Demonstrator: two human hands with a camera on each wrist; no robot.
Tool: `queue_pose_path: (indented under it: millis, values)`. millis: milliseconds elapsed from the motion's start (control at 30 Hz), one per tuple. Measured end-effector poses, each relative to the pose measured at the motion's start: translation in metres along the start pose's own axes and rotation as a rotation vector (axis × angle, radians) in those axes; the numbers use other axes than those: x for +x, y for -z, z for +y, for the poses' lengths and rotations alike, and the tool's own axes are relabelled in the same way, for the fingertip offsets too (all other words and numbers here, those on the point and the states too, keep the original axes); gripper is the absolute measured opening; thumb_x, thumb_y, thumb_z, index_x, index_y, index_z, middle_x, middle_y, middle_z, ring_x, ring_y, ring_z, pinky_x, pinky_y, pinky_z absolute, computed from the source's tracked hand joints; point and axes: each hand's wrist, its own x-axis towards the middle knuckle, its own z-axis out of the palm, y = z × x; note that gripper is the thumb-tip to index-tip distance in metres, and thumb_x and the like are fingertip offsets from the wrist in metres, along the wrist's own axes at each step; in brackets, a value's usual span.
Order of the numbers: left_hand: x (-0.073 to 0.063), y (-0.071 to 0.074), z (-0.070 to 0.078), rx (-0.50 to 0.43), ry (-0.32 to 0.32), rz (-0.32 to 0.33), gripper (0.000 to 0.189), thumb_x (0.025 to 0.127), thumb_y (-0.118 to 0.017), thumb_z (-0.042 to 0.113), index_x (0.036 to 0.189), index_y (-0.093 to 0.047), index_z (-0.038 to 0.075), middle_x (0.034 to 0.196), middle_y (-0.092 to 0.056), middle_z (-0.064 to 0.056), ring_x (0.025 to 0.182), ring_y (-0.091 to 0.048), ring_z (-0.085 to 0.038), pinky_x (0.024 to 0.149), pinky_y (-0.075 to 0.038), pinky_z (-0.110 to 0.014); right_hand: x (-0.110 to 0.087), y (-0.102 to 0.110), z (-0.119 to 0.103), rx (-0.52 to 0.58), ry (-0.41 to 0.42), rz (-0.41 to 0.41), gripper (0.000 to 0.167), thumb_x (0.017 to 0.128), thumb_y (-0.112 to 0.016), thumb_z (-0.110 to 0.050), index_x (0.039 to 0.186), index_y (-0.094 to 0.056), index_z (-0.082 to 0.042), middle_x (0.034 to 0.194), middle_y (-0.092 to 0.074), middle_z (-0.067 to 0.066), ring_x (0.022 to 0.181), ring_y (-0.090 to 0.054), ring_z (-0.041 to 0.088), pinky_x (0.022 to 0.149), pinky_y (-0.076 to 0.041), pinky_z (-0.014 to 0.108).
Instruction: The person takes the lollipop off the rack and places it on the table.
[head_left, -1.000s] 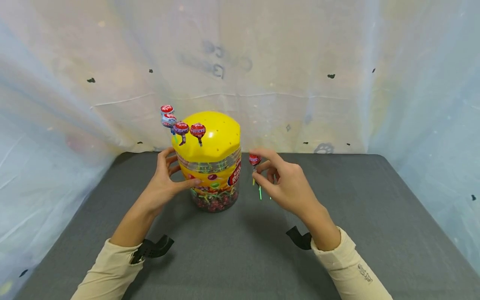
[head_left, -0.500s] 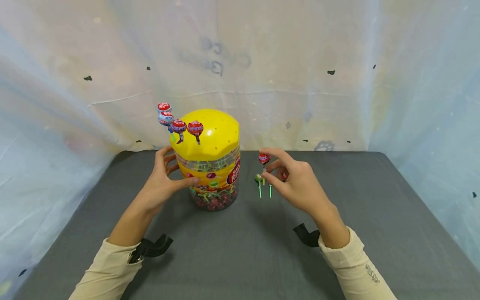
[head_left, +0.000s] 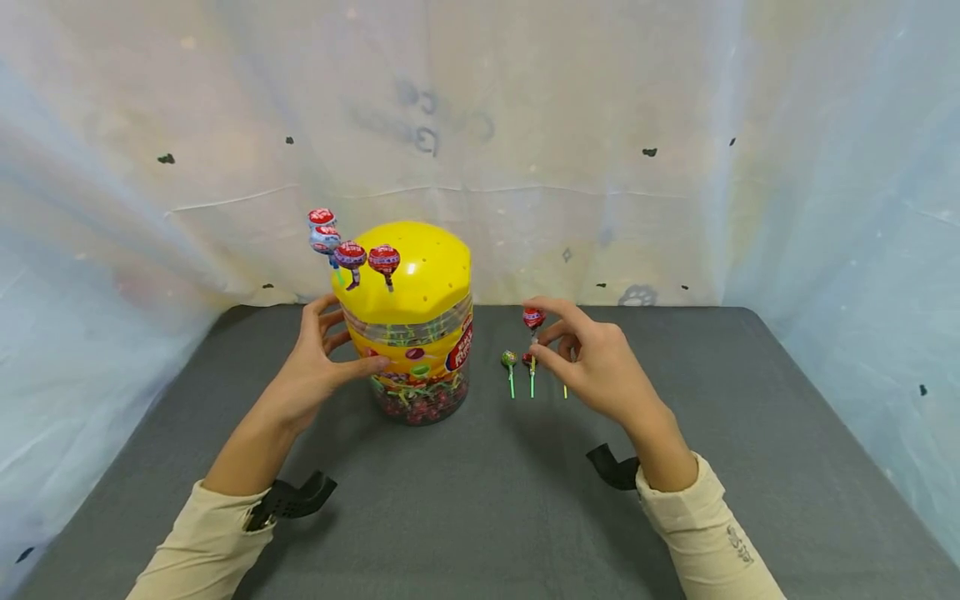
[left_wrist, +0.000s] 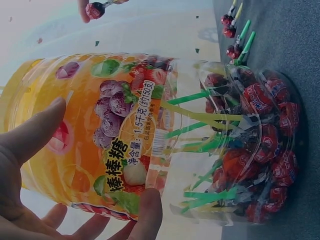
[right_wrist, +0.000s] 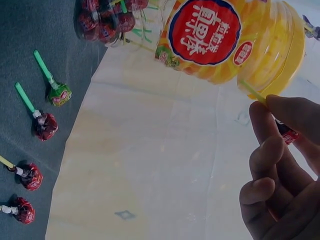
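Note:
A large clear jar (head_left: 420,407) with a yellow lid (head_left: 427,275) stands upright on the table, full of wrapped lollipops. My left hand (head_left: 315,367) holds the jar's left side, thumb across the front label, fingers reaching round behind. Several lollipops (head_left: 384,260) stick up from the left of the lid. To the right of the jar, above the table, my right hand (head_left: 596,358) pinches a red-wrapped lollipop (head_left: 533,318); its yellow stick (right_wrist: 252,91) shows between thumb and index finger in the right wrist view.
Beneath my right hand lie several loose lollipops, among them a green one (head_left: 509,358) and a red one (right_wrist: 46,126), partly hidden in the head view. The grey table (head_left: 465,517) ends at a pale hanging sheet (head_left: 555,108) behind the jar.
My right hand has moved right, away from the jar, carrying the pinched lollipop. More of the loose lollipops on the table now show. My left hand keeps its hold on the jar.

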Motion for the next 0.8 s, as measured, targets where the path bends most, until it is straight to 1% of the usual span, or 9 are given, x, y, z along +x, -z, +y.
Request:
queue_pose_path:
  millis: [133, 300, 533, 800]
  values:
    - [0.001, 0.0, 0.0, 0.006, 0.005, 0.002, 0.103, 0.088, -0.077, 0.02, 0.153, 0.003, 0.029, 0.161, -0.006, -0.011, 0.146, -0.019, -0.038, 0.112, -0.029, -0.067, 0.0, 0.002, 0.005, -0.01, -0.017, -0.004, 0.051, 0.091, -0.073, -0.019, 0.138, -0.054, -0.028, 0.088, -0.074, -0.006, 0.061, -0.053, 0.004, 0.056, -0.045, 0.023]
    - [0.002, 0.0, 0.0, 0.02, 0.009, 0.004, 0.105, 0.088, -0.077, 0.021, 0.153, 0.004, 0.03, 0.161, -0.006, -0.011, 0.146, -0.018, -0.039, 0.112, -0.029, -0.068, -0.001, 0.005, 0.011, -0.023, -0.039, -0.012, 0.052, 0.092, -0.073, -0.019, 0.139, -0.052, -0.027, 0.089, -0.074, -0.004, 0.063, -0.054, 0.004, 0.058, -0.045, 0.024]
    - [0.002, 0.0, 0.0, 0.015, 0.005, -0.003, 0.104, 0.088, -0.077, 0.021, 0.153, 0.004, 0.031, 0.162, -0.005, -0.01, 0.146, -0.018, -0.039, 0.112, -0.028, -0.068, -0.001, 0.014, 0.02, -0.069, -0.111, -0.072, 0.052, 0.092, -0.073, -0.017, 0.139, -0.052, -0.024, 0.091, -0.075, -0.003, 0.067, -0.059, 0.007, 0.06, -0.047, 0.027]
    - [0.002, 0.0, -0.001, 0.016, 0.011, -0.002, 0.103, 0.089, -0.077, 0.022, 0.153, 0.004, 0.03, 0.162, -0.006, -0.011, 0.146, -0.018, -0.039, 0.112, -0.028, -0.069, -0.001, 0.016, 0.031, -0.078, -0.145, -0.129, 0.053, 0.091, -0.073, -0.017, 0.139, -0.051, -0.026, 0.091, -0.075, -0.004, 0.07, -0.062, 0.008, 0.065, -0.049, 0.029]
